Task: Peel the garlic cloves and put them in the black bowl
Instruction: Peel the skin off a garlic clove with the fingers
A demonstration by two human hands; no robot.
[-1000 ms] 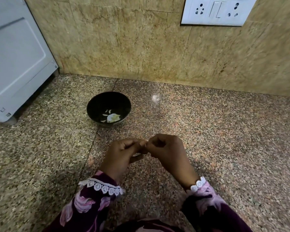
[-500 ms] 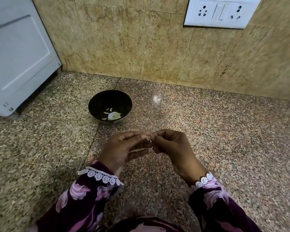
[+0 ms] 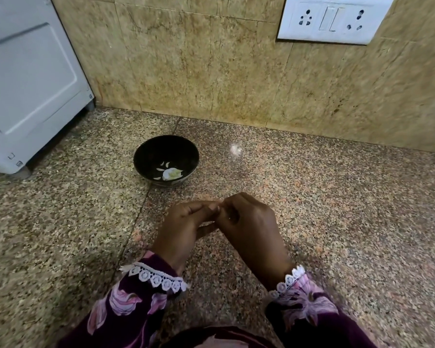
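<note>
The speckled counter (image 3: 312,197) runs out in front of me to the wall, and the black bowl (image 3: 146,151) sits just beyond my hands with a few pale garlic pieces (image 3: 170,173) in its bottom. My left hand (image 3: 183,227) and right hand (image 3: 246,227) meet fingertip to fingertip, pinched on something I take to be the clove, though it is hidden between them. I should work the skin loose with a nail and keep the pinch light, so the clove doesn't slip.
</note>
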